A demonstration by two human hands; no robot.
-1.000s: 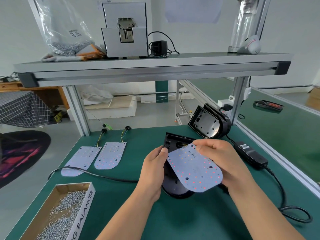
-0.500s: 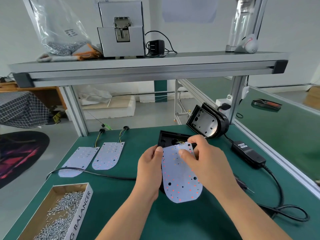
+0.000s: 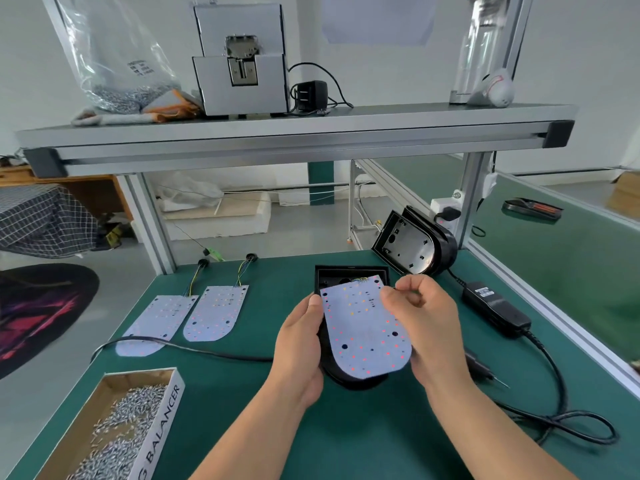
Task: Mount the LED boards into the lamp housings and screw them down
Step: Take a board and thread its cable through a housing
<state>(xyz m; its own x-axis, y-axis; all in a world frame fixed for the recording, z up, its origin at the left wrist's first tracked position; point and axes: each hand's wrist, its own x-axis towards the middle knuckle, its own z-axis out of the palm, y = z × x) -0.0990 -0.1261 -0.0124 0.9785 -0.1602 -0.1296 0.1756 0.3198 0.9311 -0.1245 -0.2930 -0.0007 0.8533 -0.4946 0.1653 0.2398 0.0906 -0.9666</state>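
A white LED board with a rounded near end lies tilted over a black lamp housing on the green mat. My left hand grips the housing's left side, thumb on the board's left edge. My right hand holds the board's right edge, fingers curled round it near the top corner. Two more LED boards with wire tails lie flat at the left. A second black housing leans on the frame post at the back right.
A cardboard box of screws stands at the near left. A black power adapter and its looped cable lie at the right, with a screwdriver tip beside my right wrist. A black cable crosses the mat. An overhead shelf carries a screw feeder.
The board has swung from slanting rightward to lying lengthwise over the housing. My right hand has slid to its right edge; the left hand stays on the housing.
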